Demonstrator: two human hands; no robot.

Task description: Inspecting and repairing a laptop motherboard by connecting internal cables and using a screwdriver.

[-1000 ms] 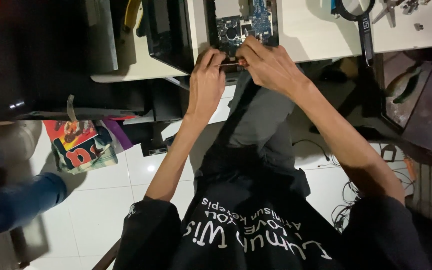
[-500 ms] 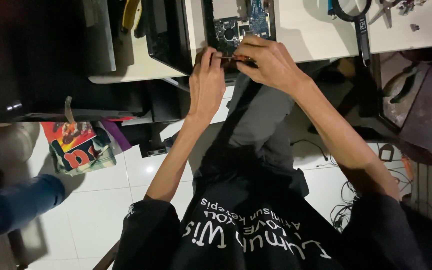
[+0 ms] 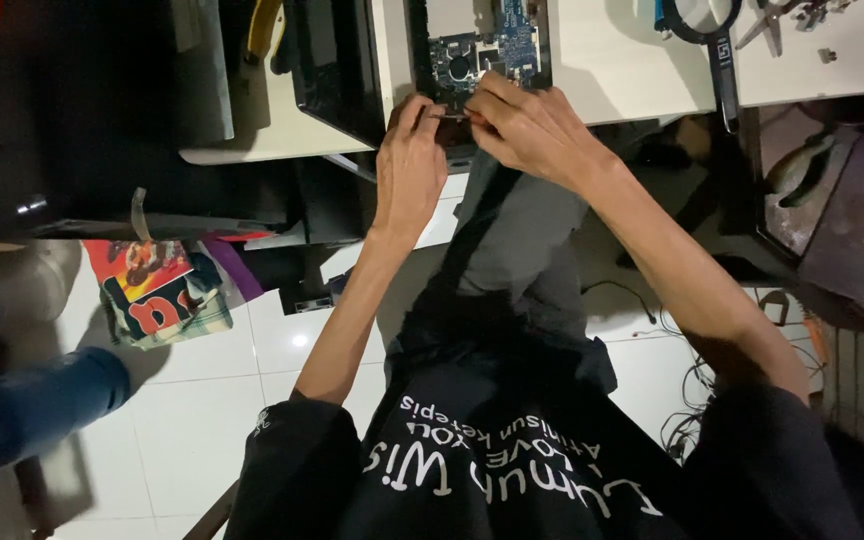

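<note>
Circuit board (image 3: pixel 480 45) was seen at desk edge (image 3: pixel 632 70) | left hand (image 3: pixel 409 160), right hand (image 3: pixel 532 130) fingers were pinched on small dark part (image 3: pixel 455 115) | board judged light, stiff, fragile; best held by edges.

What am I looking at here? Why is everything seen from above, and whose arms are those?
The camera sits on a person's head and looks straight down, so you see what that person sees: their own black shirt at the bottom, their legs, and two bare arms reaching forward. No machine is at work, only hands.

The left hand and the right hand meet at the near edge of a pale table. Between the fingertips they pinch something small and thin; it is too tiny to tell what.

Just beyond the hands lies an opened device with a blue circuit board showing. To the left stands a black case. To the right lies a magnifying glass with a black handle.

Below is a white tiled floor with a colourful bag and some cables.
</note>
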